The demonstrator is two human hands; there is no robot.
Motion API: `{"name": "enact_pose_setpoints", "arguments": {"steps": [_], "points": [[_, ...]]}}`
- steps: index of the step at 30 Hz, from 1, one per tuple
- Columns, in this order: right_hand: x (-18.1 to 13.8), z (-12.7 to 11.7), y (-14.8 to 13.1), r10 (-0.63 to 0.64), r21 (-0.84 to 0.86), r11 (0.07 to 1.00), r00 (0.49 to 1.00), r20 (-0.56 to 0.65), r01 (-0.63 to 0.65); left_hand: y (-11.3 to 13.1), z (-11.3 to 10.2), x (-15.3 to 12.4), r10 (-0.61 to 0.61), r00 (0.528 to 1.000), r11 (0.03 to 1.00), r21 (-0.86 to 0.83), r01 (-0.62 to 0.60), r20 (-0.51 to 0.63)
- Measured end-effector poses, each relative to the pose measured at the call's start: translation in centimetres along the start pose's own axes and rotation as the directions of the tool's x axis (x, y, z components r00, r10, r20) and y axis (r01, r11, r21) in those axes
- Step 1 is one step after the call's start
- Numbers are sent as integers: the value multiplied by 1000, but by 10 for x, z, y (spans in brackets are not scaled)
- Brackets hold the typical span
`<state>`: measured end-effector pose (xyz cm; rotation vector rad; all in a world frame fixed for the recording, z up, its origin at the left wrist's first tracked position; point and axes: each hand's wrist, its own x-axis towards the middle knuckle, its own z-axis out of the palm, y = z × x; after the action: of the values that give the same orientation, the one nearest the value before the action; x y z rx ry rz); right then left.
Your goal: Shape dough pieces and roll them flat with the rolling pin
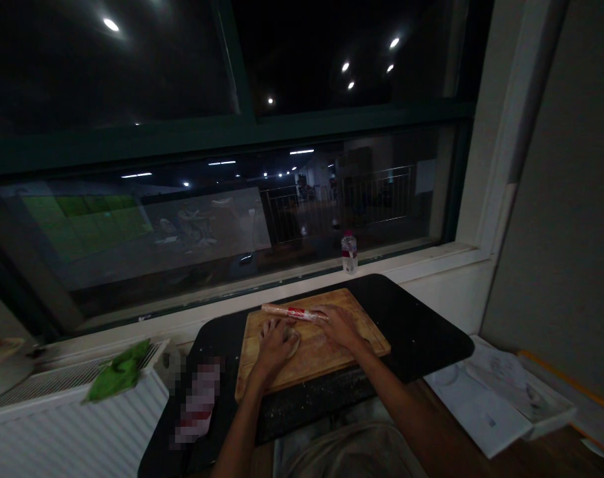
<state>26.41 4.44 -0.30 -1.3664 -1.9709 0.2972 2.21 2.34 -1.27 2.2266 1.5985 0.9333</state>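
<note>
Head view, dim: left hand (pixel 275 342) lies flat, unclenched, on what looks like dough (pixel 295 343) mid cutting board (pixel 332 364). Right hand (pixel 339 326) covers 1 end of the rolling pin (pixel 293 311) at the far edge, clasp unclear. Even palm pressure probably suits the dough.
</note>
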Motion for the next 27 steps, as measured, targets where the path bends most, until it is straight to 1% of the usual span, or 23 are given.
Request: {"name": "enact_pose_setpoints", "arguments": {"steps": [4, 7, 10, 15, 18, 21, 23, 27], "points": [[-1, -2, -3, 5, -4, 1000, 1000, -2, -5, -3, 3, 4, -50, 999, 999, -5, 50, -1], [-1, -2, -3, 7, 1, 1000, 1000, 3, -7, -3, 6, 9, -73, 997, 997, 9, 73, 8], [0, -1, -2, 9, 6, 1000, 1000, 5, -9, -3, 9, 10, -86, 996, 996, 4, 86, -9], [0, 1, 1, -5, 29, 1000, 1000, -6, 6, -3, 9, 3, -77, 996, 993, -90, 72, -52], [0, 0, 1, -8, 37, 999, 1000, -6, 8, -3, 6, 0, -91, 994, 985, -150, 82, -57], [0, -1, 0, -23, 32, 999, 1000, 3, 23, -5, 4, 0, -80, 996, 982, -176, 70, -50], [-1, -2, -3, -25, -21, 999, 1000, 17, 25, -5, 4, 2, -74, 996, 982, -180, 64, -48], [-6, -3, -15, 10, -201, 980, 999, 51, 0, -5, 5, 4, -79, 994, 988, -141, 68, -76]]}}
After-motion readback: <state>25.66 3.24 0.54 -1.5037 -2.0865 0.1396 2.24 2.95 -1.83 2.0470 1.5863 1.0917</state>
